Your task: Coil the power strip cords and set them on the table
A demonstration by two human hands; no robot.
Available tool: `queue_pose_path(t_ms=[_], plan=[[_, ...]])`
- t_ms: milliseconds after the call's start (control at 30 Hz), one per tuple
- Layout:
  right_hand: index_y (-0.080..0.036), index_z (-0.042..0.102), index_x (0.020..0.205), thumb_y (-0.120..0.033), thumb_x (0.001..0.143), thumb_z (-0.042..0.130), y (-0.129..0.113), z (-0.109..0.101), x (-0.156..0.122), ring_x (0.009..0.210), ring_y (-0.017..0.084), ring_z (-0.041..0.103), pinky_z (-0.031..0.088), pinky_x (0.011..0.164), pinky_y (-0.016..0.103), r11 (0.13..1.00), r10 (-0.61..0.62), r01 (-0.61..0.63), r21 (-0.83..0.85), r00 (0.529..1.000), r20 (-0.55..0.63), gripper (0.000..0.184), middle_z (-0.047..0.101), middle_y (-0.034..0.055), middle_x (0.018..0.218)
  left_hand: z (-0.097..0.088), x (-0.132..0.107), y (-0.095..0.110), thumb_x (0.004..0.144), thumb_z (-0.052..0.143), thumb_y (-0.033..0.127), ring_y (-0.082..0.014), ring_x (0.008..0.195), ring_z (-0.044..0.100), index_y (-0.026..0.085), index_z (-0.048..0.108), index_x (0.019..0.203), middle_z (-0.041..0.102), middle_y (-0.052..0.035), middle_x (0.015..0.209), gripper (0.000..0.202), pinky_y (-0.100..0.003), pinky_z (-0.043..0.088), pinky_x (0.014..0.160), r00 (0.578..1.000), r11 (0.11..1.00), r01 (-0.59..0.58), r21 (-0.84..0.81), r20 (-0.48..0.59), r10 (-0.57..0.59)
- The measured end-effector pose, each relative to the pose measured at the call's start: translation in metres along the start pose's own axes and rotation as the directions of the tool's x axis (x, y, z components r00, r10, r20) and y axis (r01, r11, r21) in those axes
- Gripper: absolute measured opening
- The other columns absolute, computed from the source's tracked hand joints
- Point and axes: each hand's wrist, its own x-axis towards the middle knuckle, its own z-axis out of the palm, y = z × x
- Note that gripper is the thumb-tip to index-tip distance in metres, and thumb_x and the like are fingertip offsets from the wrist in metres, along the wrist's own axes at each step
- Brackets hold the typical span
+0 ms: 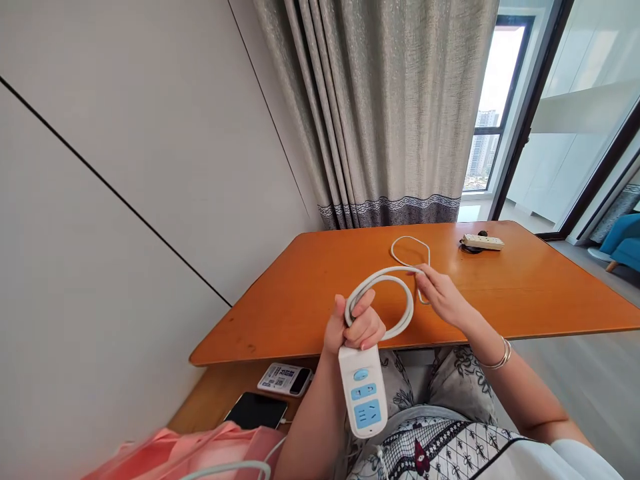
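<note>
A glossy orange-brown wooden table (310,287) with rounded corners stands against the pale wall and grey curtain. On it lies a thin loop of white cable (411,248) — near the far middle — and, well apart at the far right, a cream power strip (483,241) resting just beside a small black coiled cord (470,248).

White power strip (363,390) with blue sockets hangs upright below table edge, top end gripped. Its white cable (395,293) loops in a coil above, tail trailing across orange tabletop.
</note>
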Motion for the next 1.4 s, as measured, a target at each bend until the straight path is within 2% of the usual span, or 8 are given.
queue_pose_path(t_ms=[100, 367, 567, 800, 900, 1033, 1333, 1400], plan=[[-0.018, 0.055, 0.121, -0.041, 0.103, 0.028, 0.003, 0.017, -0.018, 0.061, 0.015, 0.049, 0.041, 0.065, 0.028, 0.995, 0.043, -0.036, -0.091, 0.997, 0.071, 0.039, 0.052, -0.0018, 0.069, 0.003, 0.001, 0.007, 0.089, 0.063, 0.052, -0.0024, 0.026, -0.001, 0.022, 0.032, 0.07, 0.008, 0.0188, 0.034, 0.047, -0.017, 0.025, 0.035, 0.977, 0.99, -0.138, 0.026, -0.163, 0.14], [-0.009, 0.035, 0.147, -0.024, 0.101, 0.032, -0.002, 0.04, -0.05, 0.09, 0.025, 0.069, 0.048, 0.075, 0.032, 0.823, 0.23, -0.041, -0.567, 0.936, 0.266, 0.048, 0.07, 0.017, 0.106, 0.008, 0.01, 0.015, 0.1, 0.04, 0.052, -0.0045, 0.031, 0.017, 0.021, 0.039, 0.075, 0.02, 0.0141, 0.041, 0.04, -0.017, 0.037, 0.048, 0.791, 0.951, -0.303, 0.064, -0.539, 0.289], [-0.013, 0.027, 0.154, -0.02, 0.099, 0.037, -0.016, 0.042, -0.06, 0.085, 0.023, 0.07, 0.05, 0.067, 0.029, 0.716, 0.208, 0.064, -0.696, 0.931, 0.3, 0.056, 0.068, 0.0152, 0.109, 0.0, 0.014, 0.005, 0.096, 0.05, 0.054, -0.0056, 0.034, 0.023, 0.02, 0.039, 0.073, 0.028, 0.0118, 0.041, 0.042, -0.019, 0.039, 0.051, 0.735, 0.894, -0.313, 0.32, -0.515, 0.441], [-0.008, 0.041, 0.145, -0.02, 0.1, 0.042, -0.037, 0.036, -0.073, 0.071, 0.02, 0.067, 0.045, 0.055, 0.029, 0.673, 0.066, 0.243, -0.699, 0.921, 0.384, 0.047, 0.068, 0.0111, 0.094, -0.008, 0.018, -0.007, 0.084, 0.067, 0.055, -0.0084, 0.041, 0.036, 0.021, 0.047, 0.072, 0.04, 0.0097, 0.043, 0.041, -0.024, 0.045, 0.061, 0.615, 0.664, -0.335, 0.668, -0.379, 0.692], [-0.007, 0.048, 0.136, -0.019, 0.099, 0.045, -0.048, 0.033, -0.076, 0.065, 0.019, 0.064, 0.041, 0.051, 0.029, 0.653, -0.059, 0.358, -0.668, 0.902, 0.427, 0.039, 0.067, 0.0091, 0.088, -0.014, 0.014, -0.014, 0.081, 0.075, 0.042, -0.0116, 0.053, 0.049, 0.02, 0.055, 0.073, 0.053, 0.0045, 0.051, 0.031, -0.024, 0.045, 0.065, 0.695, 0.615, -0.172, 0.769, -0.348, 0.629], [-0.011, 0.058, 0.117, -0.02, 0.099, 0.043, -0.061, 0.023, -0.076, 0.063, 0.016, 0.059, 0.038, 0.053, 0.028, 0.677, -0.192, 0.449, -0.583, 0.872, 0.449, 0.024, 0.064, 0.006, 0.083, -0.015, 0.008, -0.02, 0.083, 0.073, 0.036, -0.0117, 0.053, 0.047, 0.018, 0.062, 0.077, 0.065, -0.0018, 0.065, 0.021, -0.023, 0.038, 0.055, 0.801, 0.624, 0.01, 0.782, -0.38, 0.463], [-0.011, 0.059, 0.103, -0.024, 0.101, 0.038, -0.082, 0.016, -0.075, 0.054, 0.013, 0.053, 0.027, 0.045, 0.029, 0.657, -0.285, 0.619, -0.431, 0.733, 0.618, 0.024, 0.061, 0.0032, 0.073, 0.016, 0.003, -0.019, 0.09, 0.062, 0.048, -0.0097, 0.048, 0.04, 0.018, 0.059, 0.087, 0.073, -0.0061, 0.078, 0.03, -0.023, 0.034, 0.049, 0.877, 0.637, -0.039, 0.77, -0.28, 0.391], [-0.011, 0.059, 0.101, -0.025, 0.101, 0.042, -0.086, 0.016, -0.075, 0.053, 0.013, 0.054, 0.028, 0.045, 0.028, 0.661, -0.295, 0.642, -0.388, 0.698, 0.653, 0.023, 0.062, 0.0031, 0.073, 0.023, 0.0, -0.018, 0.091, 0.06, 0.049, -0.0113, 0.054, 0.047, 0.018, 0.06, 0.09, 0.074, -0.0084, 0.083, 0.031, -0.024, 0.04, 0.054, 0.892, 0.634, -0.032, 0.772, -0.264, 0.366]])
